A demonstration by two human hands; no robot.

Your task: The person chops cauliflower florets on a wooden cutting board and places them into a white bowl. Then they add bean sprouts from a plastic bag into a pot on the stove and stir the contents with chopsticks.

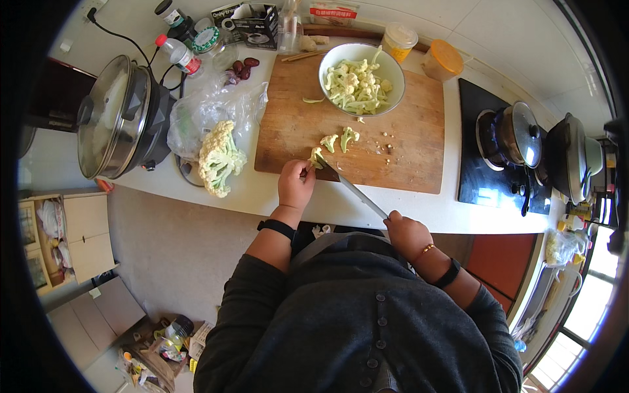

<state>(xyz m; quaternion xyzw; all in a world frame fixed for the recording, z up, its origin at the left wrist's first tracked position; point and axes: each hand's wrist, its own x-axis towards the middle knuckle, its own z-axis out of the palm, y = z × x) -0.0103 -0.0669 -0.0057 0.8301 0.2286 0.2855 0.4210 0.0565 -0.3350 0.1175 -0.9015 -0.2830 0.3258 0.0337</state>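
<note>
My left hand (296,184) pinches a small cauliflower floret (316,157) at the front edge of the wooden cutting board (413,142). In my right hand (409,235) is the handle of a kitchen knife (361,195), its blade pointing up and left with the tip against that floret. Two cut florets (350,139) lie just beyond, among small crumbs. At the back of the board stands a white bowl (401,96) holding many cauliflower pieces (356,83). A large piece of cauliflower head (221,161) rests left of the board, beside a clear plastic bag (196,115).
An electric pot with a glass lid (110,118) stands at the far left. Several red dates (244,69), a plastic bottle (181,54) and jars sit behind the bag. Orange-lidded tub (443,59) at back right; beyond it, a black cooktop (476,189) carries a lidded pan (522,132).
</note>
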